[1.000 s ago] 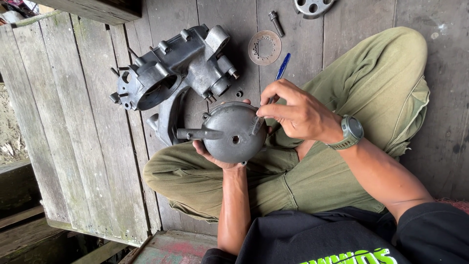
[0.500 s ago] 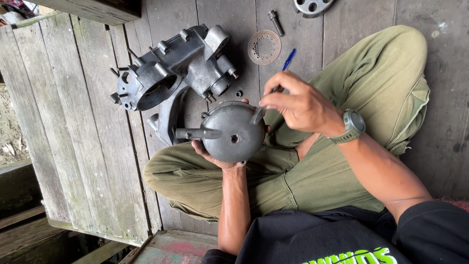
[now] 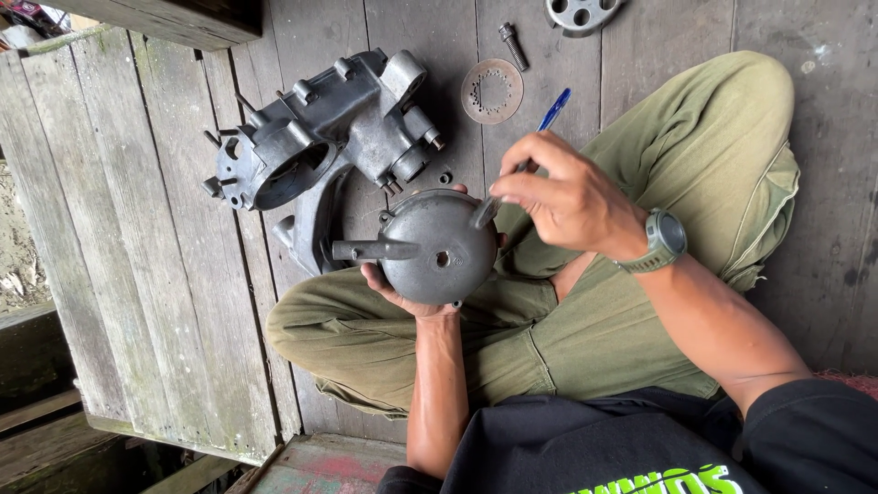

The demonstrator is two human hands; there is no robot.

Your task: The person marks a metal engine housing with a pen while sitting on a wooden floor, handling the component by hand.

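At about ten o'clock from the middle, a big grey engine case (image 3: 320, 146) lies on the wooden plank floor (image 3: 137, 274). It has a round hole on its left part and small bolts sticking out. Its lower arm reaches down toward the person's knee.

At twelve o'clock sits a thin round metal disc (image 3: 492, 91) with little holes in a ring. Just above it, near one o'clock, lies a dark bolt (image 3: 513, 46). At the top edge a round silver part (image 3: 578, 13) with holes peeks in; only part of it shows. Two tiny dark bits lie on the floor between the engine case and the round cover.

The person sits cross-legged in green trousers (image 3: 585, 338), and the legs fill the lower middle.

In the middle is the round grey metal cover (image 3: 437, 247), with a short tube sticking out at nine o'clock. The left hand (image 3: 402, 291) is under it, at six o'clock, fingers curled up around the back, gripping it.

The right hand (image 3: 572, 201) is at three o'clock from the cover. It wears a green watch (image 3: 660, 242). Its fingers are pinched shut around a blue-handled tool (image 3: 535, 137). The tool tip touches the cover's rim at about two o'clock.
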